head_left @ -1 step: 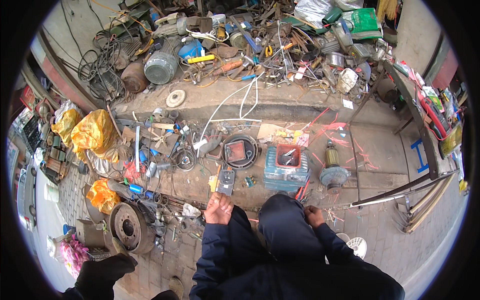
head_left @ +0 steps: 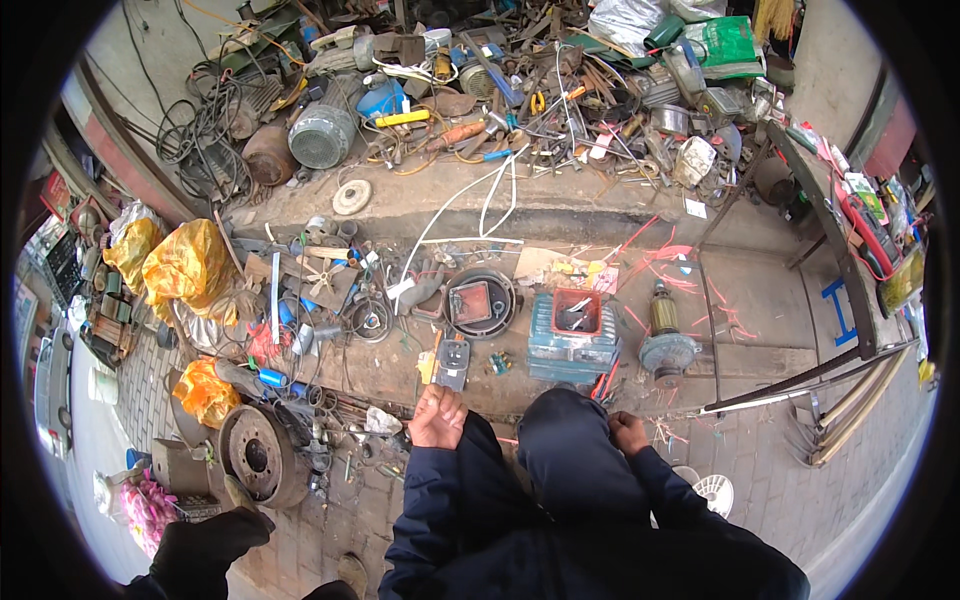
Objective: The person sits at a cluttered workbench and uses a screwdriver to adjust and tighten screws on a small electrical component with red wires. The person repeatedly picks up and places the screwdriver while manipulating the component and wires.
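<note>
Blue motor housing (head_left: 570,358) stands at four o'clock from my view's centre, on a stained concrete ledge (head_left: 770,290) edged by brick paving (head_left: 770,425). One red tray (head_left: 577,295) on top holds dark metal pieces (head_left: 573,319); a round housing (head_left: 505,300) at centre contains a second red tray (head_left: 487,302). I count three yellow-orange bags (head_left: 190,262) around nine. The left hand (head_left: 437,417), near seven, curls narrow; at half past four, I cannot tell how far the right hand (head_left: 628,433) is closed.
</note>
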`<state>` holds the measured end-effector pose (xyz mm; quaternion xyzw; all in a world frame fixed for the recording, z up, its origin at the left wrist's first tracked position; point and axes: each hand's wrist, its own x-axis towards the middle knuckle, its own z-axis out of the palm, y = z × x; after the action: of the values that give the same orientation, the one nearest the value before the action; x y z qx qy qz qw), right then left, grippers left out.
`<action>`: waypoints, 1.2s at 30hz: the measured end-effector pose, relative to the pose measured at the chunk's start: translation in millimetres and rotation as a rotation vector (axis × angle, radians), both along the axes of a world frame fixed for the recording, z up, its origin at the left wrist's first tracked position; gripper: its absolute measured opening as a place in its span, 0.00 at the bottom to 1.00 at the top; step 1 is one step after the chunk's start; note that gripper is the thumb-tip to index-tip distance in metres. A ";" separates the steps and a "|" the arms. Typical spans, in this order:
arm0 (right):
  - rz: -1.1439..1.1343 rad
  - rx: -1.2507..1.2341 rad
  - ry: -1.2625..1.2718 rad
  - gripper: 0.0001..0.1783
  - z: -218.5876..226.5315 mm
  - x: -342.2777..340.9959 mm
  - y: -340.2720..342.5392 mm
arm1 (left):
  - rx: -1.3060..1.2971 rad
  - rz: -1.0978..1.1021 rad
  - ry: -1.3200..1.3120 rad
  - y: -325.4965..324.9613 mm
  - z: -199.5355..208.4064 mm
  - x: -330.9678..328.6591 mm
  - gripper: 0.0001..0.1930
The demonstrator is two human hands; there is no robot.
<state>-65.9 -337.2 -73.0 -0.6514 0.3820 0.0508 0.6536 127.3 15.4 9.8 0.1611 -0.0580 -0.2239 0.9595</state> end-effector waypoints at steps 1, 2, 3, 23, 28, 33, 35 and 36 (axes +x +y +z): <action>0.007 -0.016 0.002 0.13 1.3 -0.5 0.1 | -0.015 -0.009 0.015 0.1 -0.5 0.0 0.11; 0.007 -0.035 -0.008 0.13 2.2 -1.2 0.6 | 0.002 -0.002 0.014 0.3 -0.7 -0.1 0.12; 0.031 -0.065 0.003 0.13 2.7 -1.3 0.3 | 0.013 0.002 0.019 0.2 -0.5 0.5 0.12; -0.020 -0.111 0.054 0.15 -26.7 -22.2 -23.0 | 0.028 -0.022 0.014 -18.4 -15.4 14.9 0.08; 0.017 -0.088 0.058 0.14 2.7 -18.5 -17.6 | 0.039 -0.028 0.002 -8.7 -19.7 7.5 0.09; 0.109 -0.018 -0.119 0.10 30.6 2.5 -21.4 | 0.033 0.032 0.084 -5.9 -21.3 5.8 0.07; 0.165 -0.061 -0.201 0.08 41.3 16.1 -22.0 | 0.062 0.055 0.067 0.5 -18.8 5.5 0.07; 0.179 -0.076 -0.265 0.08 47.7 23.9 -21.1 | 0.071 0.060 0.053 6.1 -17.4 5.3 0.08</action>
<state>-42.0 -358.2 -25.2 -0.7080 0.2345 0.0080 0.6661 132.6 21.5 -7.6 0.1906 -0.0196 -0.2010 0.9607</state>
